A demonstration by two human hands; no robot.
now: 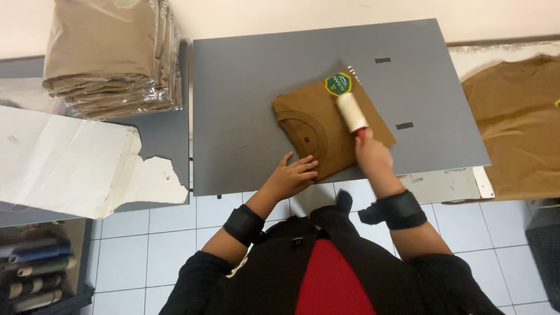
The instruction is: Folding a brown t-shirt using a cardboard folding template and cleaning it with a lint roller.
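Here, a folded brown T-shirt (326, 125) lies on the grey board (245, 87) that covers the counter, near the board's front edge and turned at an angle. A green badge-shaped label (338, 84) sits at the shirt's far corner.

Left hand (291, 175): laid flat, fingers spread, pressing on the near corner of the shirt. The grip is wide and holds nothing.

Right hand (372, 153): grip closed around the red handle of a lint roller (352, 112). The white roller head rests on the shirt just below the label.

Both wrists carry black bands.

Surroundings:
- A stack of bagged brown shirts (111, 52) stands at the far left, well apart from the board.
- A torn sheet of white paper (70, 157) lies in front of that stack.
- An unfolded brown shirt (519, 122) is spread to the right of the board.
- Rolls of material (38, 268) lie on a lower shelf at the bottom left.
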